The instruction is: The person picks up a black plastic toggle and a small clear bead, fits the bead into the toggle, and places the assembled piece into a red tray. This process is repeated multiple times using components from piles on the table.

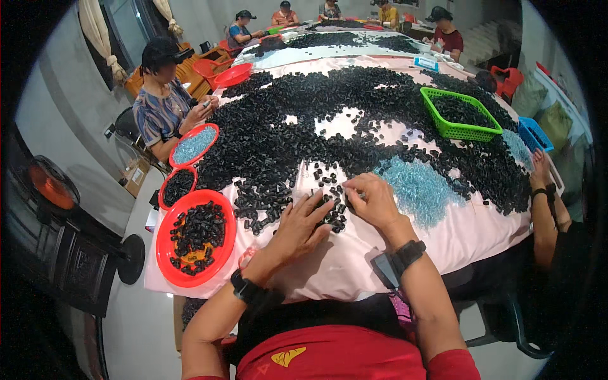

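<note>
Small black cylindrical pieces (326, 180) lie loose on the pale pink cloth in front of me. My left hand (297, 227) rests low over the cloth at the left edge of this small group, its fingers stretched and apart. On the group's right side, my right hand (373, 199) has its thumb and forefinger pinched together; whatever is between them is too small to make out. Just right of that hand spreads a pile of clear bluish pieces (418, 190). A much larger heap of black pieces (272, 133) covers the cloth beyond both hands.
At my left stand a red tray (163, 253) of black pieces, a smaller red bowl (163, 196) and a red bowl of clear pieces (215, 130). A green basket (462, 132) sits at the right. Other people work around the table; a person's hand (540, 170) is near a blue basket (535, 134).
</note>
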`<state>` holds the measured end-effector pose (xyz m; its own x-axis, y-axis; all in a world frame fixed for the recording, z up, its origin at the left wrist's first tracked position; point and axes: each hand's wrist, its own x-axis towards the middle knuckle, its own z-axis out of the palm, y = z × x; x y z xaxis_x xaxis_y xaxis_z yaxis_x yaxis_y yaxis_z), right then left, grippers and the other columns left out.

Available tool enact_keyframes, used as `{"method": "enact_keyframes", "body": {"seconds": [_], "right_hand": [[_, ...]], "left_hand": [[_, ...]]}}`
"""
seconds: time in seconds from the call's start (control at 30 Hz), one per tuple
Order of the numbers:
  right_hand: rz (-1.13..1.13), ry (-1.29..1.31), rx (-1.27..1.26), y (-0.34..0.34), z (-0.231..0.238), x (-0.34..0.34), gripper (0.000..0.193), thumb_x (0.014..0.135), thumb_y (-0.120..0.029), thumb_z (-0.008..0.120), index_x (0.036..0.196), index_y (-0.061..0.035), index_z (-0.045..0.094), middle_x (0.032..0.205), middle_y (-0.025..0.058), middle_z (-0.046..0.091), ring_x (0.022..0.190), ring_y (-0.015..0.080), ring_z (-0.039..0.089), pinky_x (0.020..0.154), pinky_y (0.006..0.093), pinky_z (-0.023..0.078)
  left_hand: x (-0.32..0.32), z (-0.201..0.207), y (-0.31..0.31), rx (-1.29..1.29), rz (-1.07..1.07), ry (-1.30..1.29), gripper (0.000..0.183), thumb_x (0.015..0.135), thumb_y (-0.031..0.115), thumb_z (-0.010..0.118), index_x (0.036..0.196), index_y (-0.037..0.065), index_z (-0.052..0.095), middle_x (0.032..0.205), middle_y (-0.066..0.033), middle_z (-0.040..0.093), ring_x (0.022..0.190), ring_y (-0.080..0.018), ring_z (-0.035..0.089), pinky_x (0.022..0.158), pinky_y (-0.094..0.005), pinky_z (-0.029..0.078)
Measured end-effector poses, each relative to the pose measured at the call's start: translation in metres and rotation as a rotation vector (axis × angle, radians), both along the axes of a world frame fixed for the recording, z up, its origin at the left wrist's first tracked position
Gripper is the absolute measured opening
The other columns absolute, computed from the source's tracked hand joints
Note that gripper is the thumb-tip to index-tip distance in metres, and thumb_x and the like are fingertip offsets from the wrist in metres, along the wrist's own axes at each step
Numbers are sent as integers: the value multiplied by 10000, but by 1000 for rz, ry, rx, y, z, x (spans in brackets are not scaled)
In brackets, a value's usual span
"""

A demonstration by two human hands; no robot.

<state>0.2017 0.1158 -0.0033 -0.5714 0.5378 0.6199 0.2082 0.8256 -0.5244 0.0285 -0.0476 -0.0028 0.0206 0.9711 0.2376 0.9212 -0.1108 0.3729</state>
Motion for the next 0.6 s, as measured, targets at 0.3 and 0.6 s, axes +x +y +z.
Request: {"method": "enact_keyframes", "body": {"seconds": [0.3,0.6], "right_hand": [[200,-72,-40,1,-6,-3,170,826,-90,682,966,-35,760,885,143,714,821,317,673,776,407,533],[119,60,-181,-3,8,-5,167,858,-75,667,983,-13,760,886,153,735,773,301,691,693,383,545]], "left_hand": [[-7,-11,-30,55,59,100,649,973,414,591,1536,136,422,1573,-193,400,1449,-435,356,1161,-597,264],[5,-7,11,47,-44,127,669,975,428,574,1540,121,391,1571,-187,397,1430,-445,368,1162,-590,264]]}}
